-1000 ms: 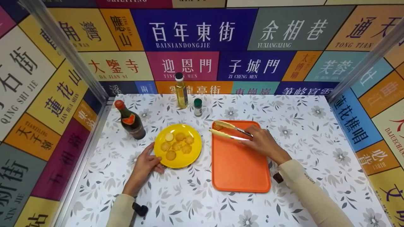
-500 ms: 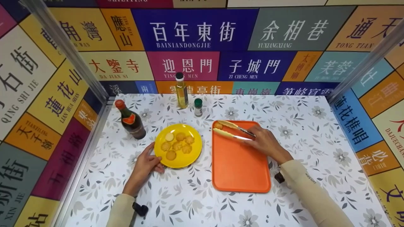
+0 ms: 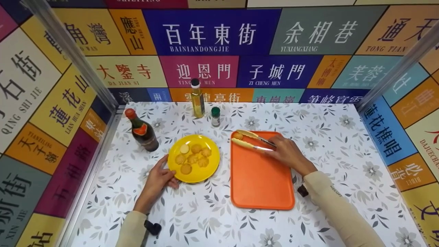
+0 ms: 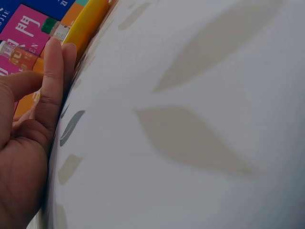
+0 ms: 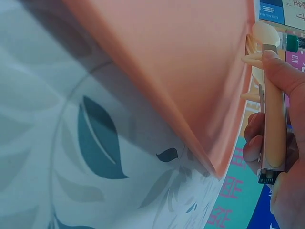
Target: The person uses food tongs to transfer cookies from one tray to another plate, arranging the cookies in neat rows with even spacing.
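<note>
In the head view my left hand [image 3: 161, 175] holds the near left rim of a yellow plate [image 3: 209, 173], thumb over the edge. Several small golden cookies [image 3: 192, 158] lie on that plate. My right hand [image 3: 286, 152] grips a pair of tongs [image 3: 255, 148] with cream-coloured tips. The tong arms stand apart, with a swirled cookie [image 3: 238, 136] between their tips at the far left corner of an orange tray [image 3: 262, 181]. In the right wrist view the tongs' handle [image 5: 274, 124] lies across the palm, and the tips are partly hidden.
Behind the plate stand a dark bottle with a red cap [image 3: 143, 133], a slim oil bottle [image 3: 197, 101] and a small green-capped jar [image 3: 215, 117]. Printed sign panels [image 3: 209, 32] wall the table at the back and sides. A floral cloth [image 3: 205, 219] covers the tabletop.
My right hand has shifted the tongs slightly rightward, so their tips now lie on both sides of the cookie on the tray. My left hand and the plate have stayed put.
</note>
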`<state>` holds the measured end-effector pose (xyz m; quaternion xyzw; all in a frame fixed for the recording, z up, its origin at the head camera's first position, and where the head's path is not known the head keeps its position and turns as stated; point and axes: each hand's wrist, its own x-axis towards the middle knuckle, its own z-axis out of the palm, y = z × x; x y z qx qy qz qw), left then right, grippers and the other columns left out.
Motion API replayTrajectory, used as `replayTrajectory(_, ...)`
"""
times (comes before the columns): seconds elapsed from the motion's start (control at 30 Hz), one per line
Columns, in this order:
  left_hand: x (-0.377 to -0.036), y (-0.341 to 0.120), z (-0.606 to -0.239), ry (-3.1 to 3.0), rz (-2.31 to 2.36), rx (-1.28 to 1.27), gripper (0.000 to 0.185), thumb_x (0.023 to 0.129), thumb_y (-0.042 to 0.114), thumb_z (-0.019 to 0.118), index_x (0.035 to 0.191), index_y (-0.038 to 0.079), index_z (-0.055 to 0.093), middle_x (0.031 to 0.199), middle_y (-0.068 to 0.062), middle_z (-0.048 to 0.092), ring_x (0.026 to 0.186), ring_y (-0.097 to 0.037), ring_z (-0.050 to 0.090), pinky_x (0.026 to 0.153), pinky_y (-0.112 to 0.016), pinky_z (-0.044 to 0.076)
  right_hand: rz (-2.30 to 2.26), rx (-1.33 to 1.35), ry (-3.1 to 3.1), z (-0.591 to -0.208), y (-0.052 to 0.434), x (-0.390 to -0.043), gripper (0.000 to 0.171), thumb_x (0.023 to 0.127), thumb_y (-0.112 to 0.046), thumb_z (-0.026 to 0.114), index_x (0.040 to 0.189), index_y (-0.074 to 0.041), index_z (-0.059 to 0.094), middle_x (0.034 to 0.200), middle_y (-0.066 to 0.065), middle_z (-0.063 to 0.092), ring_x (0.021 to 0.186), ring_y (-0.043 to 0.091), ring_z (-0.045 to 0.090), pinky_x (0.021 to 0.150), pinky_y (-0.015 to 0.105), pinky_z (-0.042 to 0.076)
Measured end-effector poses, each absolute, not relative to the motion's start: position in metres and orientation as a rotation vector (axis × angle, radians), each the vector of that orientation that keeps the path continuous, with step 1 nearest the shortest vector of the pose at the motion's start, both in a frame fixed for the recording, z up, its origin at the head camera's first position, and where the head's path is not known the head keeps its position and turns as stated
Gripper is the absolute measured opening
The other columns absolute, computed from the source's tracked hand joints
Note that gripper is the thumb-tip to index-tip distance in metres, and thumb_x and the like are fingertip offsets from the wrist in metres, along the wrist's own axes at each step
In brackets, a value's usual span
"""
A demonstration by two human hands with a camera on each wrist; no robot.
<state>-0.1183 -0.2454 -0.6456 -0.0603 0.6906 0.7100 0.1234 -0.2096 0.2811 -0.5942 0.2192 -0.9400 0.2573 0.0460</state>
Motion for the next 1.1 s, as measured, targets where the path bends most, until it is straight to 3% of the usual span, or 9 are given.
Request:
replayTrajectory(0.23,-0.1185,-0.2447,-0.6470,2.004,2.079,-0.186,0.077,0.110,0.005,0.067,0.175,0.019,0.029,0.091,-0.030,0.076,0.066,-0.032,0.076,0.065,-0.041,0.069,0.782,0.648,-2.888,-0.5950,0.2813,-0.2115,0.048,0.095,-0.041,0.089,0.119,-0.002,0.075,0.109,0.012,0.070,0.082,0.029,0.064,0.073,0.044,0.054)
replayTrajectory(1.1,-0.1194,-0.2453,-0.6475,2.034,2.059,-0.199,0.077,0.110,0.004,0.067,0.175,0.019,0.029,0.088,-0.028,0.075,0.064,-0.031,0.076,0.063,-0.042,0.069,0.804,0.647,-2.944,-0.5943,0.2746,-0.2123,0.045,0.094,-0.042,0.090,0.114,-0.004,0.076,0.103,0.011,0.073,0.082,0.026,0.060,0.074,0.042,0.052)
